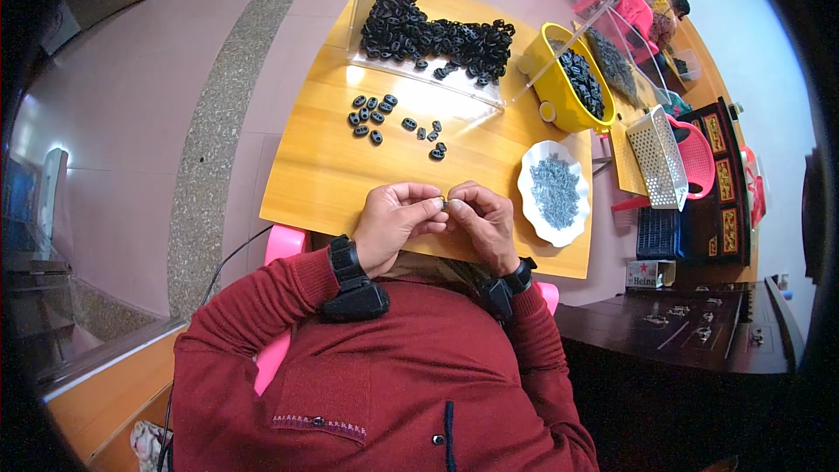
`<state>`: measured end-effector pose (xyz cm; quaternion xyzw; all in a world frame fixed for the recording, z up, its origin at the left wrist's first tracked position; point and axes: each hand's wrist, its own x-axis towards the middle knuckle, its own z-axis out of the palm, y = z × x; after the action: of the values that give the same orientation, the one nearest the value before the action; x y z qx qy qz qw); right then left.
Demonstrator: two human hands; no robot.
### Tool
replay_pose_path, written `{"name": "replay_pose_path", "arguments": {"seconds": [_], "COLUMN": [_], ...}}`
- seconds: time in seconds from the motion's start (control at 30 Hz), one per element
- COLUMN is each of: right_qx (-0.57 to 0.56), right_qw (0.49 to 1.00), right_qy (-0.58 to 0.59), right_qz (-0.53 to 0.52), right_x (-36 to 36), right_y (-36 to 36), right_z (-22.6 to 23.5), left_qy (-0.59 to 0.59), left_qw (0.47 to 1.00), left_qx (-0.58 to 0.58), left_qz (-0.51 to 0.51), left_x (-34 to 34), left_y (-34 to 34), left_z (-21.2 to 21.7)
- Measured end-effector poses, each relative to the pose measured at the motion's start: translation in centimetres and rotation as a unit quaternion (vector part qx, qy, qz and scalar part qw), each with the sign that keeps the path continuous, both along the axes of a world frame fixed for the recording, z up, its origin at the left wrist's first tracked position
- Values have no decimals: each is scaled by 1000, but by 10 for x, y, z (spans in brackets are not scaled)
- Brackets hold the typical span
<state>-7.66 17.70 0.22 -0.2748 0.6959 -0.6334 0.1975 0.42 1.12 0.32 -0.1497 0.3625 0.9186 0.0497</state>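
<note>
- left hand [395, 220] and right hand [483, 223] met fingertip to fingertip over the near edge of the wooden table [323, 166]; both were pinched together on one small dark part [444, 204] held between them.
- part sat dead centre, equally near both hands; too small to tell its long axis.
- loose black oval pieces [384, 118] lay further out, ahead and a bit left of the hands, well apart from them.
- white scalloped plate [528, 177] of small grey metal bits [554, 190] was just right of the right hand, so that hand was nearer.
- clear plastic bin [516, 0] with the black piece heap [437, 35] stood at the far edge; yellow tub [559, 87] of the same pieces to its right.
- white perforated basket [657, 156] leaned on a red basket [699, 157] beyond the plate.
- small white carton [648, 274] with a red mark sat at lower right, off the table.
</note>
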Motion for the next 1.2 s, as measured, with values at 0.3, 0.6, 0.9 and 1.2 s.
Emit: {"name": "replay_pose_path", "arguments": {"seconds": [0.3, 0.6, 0.9, 1.2], "right_qx": [0, 21, 26, 8], "right_qw": [1000, 999, 998, 999], "right_qy": [-10, 32, 57, -49], "right_qz": [-5, -7, -7, -12], "right_x": [2, 2, 2, 1], "right_y": [0, 0, -3, -4], "right_z": [3, 2, 5, 9], "left_qy": [0, 1, 8, 19], "left_qw": [1000, 1000, 999, 999], "left_qx": [-1, -18, -47, -32], "left_qz": [4, 4, 8, 5], "left_x": [1, 1, -1, -1], "left_y": [1, 1, 2, 0], "left_z": [-2, 0, -2, -3]}}
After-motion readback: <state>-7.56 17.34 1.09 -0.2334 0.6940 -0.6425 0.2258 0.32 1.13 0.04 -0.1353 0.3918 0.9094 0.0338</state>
